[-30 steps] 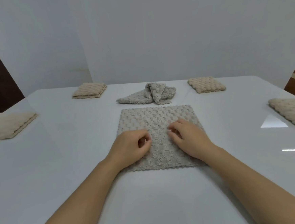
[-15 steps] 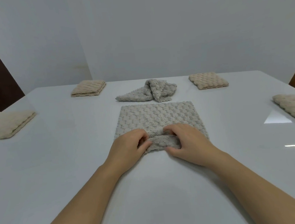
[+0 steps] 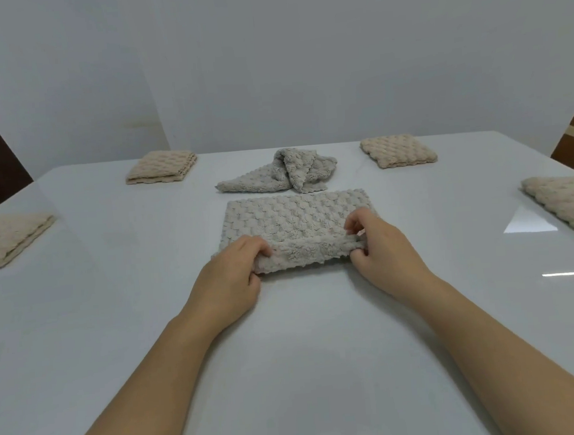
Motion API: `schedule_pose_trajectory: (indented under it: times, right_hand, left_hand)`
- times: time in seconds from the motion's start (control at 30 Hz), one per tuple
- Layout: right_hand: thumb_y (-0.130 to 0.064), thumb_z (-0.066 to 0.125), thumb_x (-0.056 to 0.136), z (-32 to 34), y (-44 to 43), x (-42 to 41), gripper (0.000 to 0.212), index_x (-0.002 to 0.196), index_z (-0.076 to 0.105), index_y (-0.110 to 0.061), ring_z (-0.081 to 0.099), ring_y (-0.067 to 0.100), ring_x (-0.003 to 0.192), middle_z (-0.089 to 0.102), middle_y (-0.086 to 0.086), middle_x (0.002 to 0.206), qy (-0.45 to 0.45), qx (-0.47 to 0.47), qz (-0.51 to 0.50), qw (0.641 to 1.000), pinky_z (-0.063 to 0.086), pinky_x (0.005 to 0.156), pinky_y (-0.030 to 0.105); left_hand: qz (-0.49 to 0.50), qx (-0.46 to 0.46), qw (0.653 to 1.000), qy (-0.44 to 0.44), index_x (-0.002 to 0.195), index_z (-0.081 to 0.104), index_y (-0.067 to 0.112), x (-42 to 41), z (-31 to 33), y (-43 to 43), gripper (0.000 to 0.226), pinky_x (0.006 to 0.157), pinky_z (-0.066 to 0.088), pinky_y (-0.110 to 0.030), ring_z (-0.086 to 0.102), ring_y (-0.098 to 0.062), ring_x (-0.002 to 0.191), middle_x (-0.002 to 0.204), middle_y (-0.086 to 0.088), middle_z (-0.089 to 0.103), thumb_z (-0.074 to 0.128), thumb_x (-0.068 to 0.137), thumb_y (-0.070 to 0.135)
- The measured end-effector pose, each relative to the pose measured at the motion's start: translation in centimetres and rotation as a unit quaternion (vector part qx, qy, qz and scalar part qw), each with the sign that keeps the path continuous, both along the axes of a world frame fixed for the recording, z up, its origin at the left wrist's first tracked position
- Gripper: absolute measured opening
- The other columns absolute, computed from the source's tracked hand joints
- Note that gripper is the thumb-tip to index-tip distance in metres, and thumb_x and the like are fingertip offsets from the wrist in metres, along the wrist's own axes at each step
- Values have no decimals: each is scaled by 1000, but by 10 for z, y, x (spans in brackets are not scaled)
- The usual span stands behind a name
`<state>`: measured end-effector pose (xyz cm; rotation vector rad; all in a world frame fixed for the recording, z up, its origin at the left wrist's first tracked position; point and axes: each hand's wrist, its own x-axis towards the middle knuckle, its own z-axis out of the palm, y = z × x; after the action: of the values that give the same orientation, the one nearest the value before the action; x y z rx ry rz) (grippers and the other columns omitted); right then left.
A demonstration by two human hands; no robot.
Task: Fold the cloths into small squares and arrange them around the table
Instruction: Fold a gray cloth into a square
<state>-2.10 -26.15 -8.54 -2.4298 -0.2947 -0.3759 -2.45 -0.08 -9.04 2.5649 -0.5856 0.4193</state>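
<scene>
Both hands are on the job here: the left hand [image 3: 230,273] and the right hand [image 3: 380,247] each pinch the near edge of the grey cloth [image 3: 296,216], fingers curled round the fabric, and that edge is lifted off the surface [image 3: 289,354] and turned toward the far side. The cloth lies mid-surface, straight in front of the person, so this looks like a fold only just begun. Four beige squares are folded and placed: the far-left square [image 3: 159,167], the far-right square [image 3: 397,152], the left-edge square [image 3: 5,239] and the right-edge square [image 3: 566,200]. Just beyond the cloth in hand, a crumpled cloth [image 3: 285,172] waits unfolded. By my count: four done, one under way, one to go, and both need placing.
</scene>
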Motion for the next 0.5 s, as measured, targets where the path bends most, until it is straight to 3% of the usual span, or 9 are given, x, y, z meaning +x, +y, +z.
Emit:
schedule_pose_trajectory:
  times: [0.1, 0.17, 0.27, 0.37, 0.43, 0.5]
  right_hand:
    - [0, 53, 82, 2, -6, 1, 30, 101, 48, -23, 50, 8, 62, 59, -9, 97, 2, 102, -20, 995, 38, 62, 22]
    - [1, 56, 81, 2, -10, 2, 27, 99, 52, -19, 53, 12, 70, 61, -10, 98, 2, 165, -43, 985, 38, 62, 12]
    - [1, 59, 78, 2, -14, 3, 28, 96, 58, -20, 58, 4, 86, 65, -11, 96, -1, 223, -66, 973, 38, 71, 10]
    - [4, 58, 78, 2, -18, 5, 40, 106, 54, -24, 54, 8, 68, 64, -9, 97, -5, 259, -62, 964, 41, 62, 12]
    - [6, 55, 79, 3, -20, 6, 45, 111, 51, -25, 48, 9, 56, 62, -6, 96, -8, 281, -61, 958, 40, 55, 17]
    - [4, 55, 79, 3, -22, 8, 43, 110, 54, -25, 50, 9, 61, 63, -4, 91, -18, 297, -67, 952, 41, 59, 22]
  left_hand:
    - [57, -88, 994, 31, 94, 58, 28, 4, 0, 10, 34, 75, 47, -27, 57, -9, 87, 92, 15, 62, 55, 78, -2]
    - [87, -170, 981, 45, 87, 62, 28, 7, 0, 15, 32, 72, 44, -14, 58, 0, 80, 86, 15, 65, 60, 80, -2]
    - [115, -246, 960, 62, 84, 67, 27, 10, 2, 17, 27, 65, 39, -4, 57, 12, 73, 80, 20, 67, 64, 82, 0]
    - [143, -297, 942, 69, 75, 66, 19, 14, 1, 19, 13, 60, 40, -23, 49, -6, 58, 65, 13, 62, 66, 87, 13]
    - [159, -326, 929, 71, 77, 64, 13, 16, 1, 22, 14, 62, 38, -31, 47, -15, 62, 69, 0, 62, 65, 88, 21]
    - [158, -352, 920, 75, 79, 63, 10, 17, 1, 24, 19, 64, 38, -32, 48, -16, 66, 73, -10, 62, 63, 86, 28]
